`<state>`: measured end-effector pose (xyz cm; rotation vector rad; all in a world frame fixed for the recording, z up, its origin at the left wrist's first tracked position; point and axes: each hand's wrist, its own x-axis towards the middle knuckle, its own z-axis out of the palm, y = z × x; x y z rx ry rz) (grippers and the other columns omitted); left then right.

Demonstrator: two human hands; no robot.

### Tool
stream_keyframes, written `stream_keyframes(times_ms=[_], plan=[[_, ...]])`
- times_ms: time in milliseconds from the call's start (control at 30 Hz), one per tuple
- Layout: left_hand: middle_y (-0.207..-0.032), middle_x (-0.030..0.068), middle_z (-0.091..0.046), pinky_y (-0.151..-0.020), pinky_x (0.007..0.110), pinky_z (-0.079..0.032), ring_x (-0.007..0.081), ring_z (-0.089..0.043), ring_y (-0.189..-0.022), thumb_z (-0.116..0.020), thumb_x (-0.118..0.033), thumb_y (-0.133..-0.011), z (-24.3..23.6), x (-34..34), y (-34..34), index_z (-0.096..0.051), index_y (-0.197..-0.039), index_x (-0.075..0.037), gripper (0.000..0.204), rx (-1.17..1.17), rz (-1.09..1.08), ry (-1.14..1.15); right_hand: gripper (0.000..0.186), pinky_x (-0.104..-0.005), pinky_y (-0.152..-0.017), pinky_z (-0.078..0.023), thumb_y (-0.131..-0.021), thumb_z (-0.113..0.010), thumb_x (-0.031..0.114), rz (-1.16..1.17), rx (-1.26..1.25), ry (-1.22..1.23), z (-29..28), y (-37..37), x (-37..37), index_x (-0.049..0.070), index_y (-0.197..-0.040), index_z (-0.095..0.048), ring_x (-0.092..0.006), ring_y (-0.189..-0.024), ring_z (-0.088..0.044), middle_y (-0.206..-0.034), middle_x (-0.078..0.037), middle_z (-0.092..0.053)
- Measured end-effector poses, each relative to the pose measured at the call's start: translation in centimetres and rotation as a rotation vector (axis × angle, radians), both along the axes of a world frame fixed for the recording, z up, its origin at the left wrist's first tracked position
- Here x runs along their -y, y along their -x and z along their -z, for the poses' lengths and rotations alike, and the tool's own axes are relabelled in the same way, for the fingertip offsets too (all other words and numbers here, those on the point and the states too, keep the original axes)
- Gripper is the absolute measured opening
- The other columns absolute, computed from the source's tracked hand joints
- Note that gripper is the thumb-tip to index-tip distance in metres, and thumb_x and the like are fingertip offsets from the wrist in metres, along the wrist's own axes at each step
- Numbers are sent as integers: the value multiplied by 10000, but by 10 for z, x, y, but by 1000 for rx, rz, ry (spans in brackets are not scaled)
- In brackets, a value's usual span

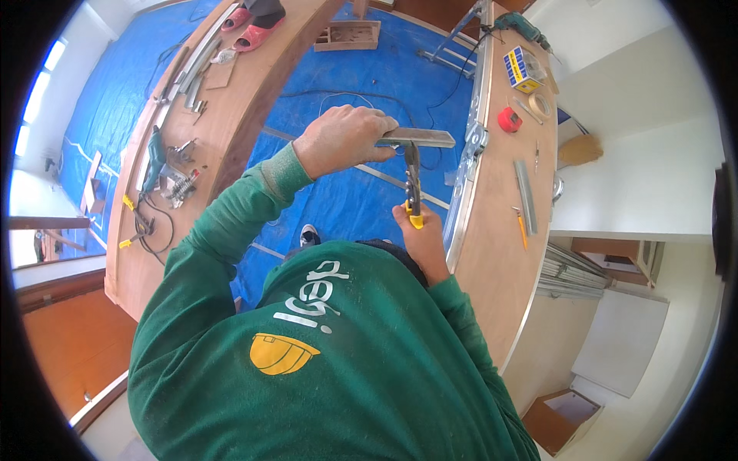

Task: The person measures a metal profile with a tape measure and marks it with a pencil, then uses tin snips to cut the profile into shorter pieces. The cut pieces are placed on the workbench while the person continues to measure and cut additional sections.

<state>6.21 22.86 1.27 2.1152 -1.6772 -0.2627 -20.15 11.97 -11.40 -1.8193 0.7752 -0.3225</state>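
In front of my chest, my left hand (344,140) is closed around one end of a short grey metal channel (427,138), thumb below and fingers above. The piece sticks out to the right, roughly level. My right hand (425,237) grips the yellow handles of a pair of tin snips (413,180), partly hidden by the fingers. Their jaws point away from me and meet the channel's near edge around its middle. Whether the blades are parted cannot be made out.
A plywood bench (254,100) at the left bears a green power drill (154,157), metal strips and pink slippers (254,37). On the right-hand worktop (500,230) lie a red tape measure (508,119), a tape roll (540,106) and another drill (523,29). Blue sheeting (307,192) covers the floor.
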Motion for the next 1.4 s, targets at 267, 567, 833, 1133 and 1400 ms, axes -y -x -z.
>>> stream_keyframes(times_ms=[267,567,833,1133,1400], plan=[[-1100,150,-805,-879,536,-637,386,-797,-1000,-770,-261,-959,-2,-16,14,-810,-1240,-68,344,-65,0,39,375,-378,-642,-493,-1054,-836,293,20,-9,68,-10,12,-21,32,-864,-644,-126,-692,-605,-722,-57,-661],[-1115,209,-788,-917,546,-627,430,-783,-1068,-698,-351,-1041,52,6,-12,-758,-1169,-48,334,24,10,-102,310,-456,-630,-465,-1057,-745,231,-21,-60,39,48,-7,13,-9,-879,-663,-216,-642,-591,-700,-140,-607],[-1204,269,-714,-1016,530,-547,477,-704,-1166,-525,-417,-1222,90,-19,-15,-627,-1386,30,488,-373,50,1,510,-420,-912,-580,-1029,-835,387,-232,-178,-70,40,17,22,11,-1328,-664,-248,-1003,-729,-1096,-120,-751],[-1187,279,-739,-941,553,-570,494,-729,-1120,-571,-450,-1195,57,-14,18,-647,-1355,33,515,-498,-67,156,545,-435,-956,-572,-1034,-829,410,-114,-139,-97,10,19,-13,-9,-1333,-652,-306,-1057,-728,-1134,-166,-736],[-1171,267,-749,-927,519,-566,452,-741,-1086,-598,-485,-1182,54,-9,32,-664,-1377,28,553,-486,-75,158,524,-452,-916,-574,-1044,-818,410,-34,-75,-40,-1,25,-21,-8,-1308,-647,-323,-1013,-731,-1093,-165,-734]])
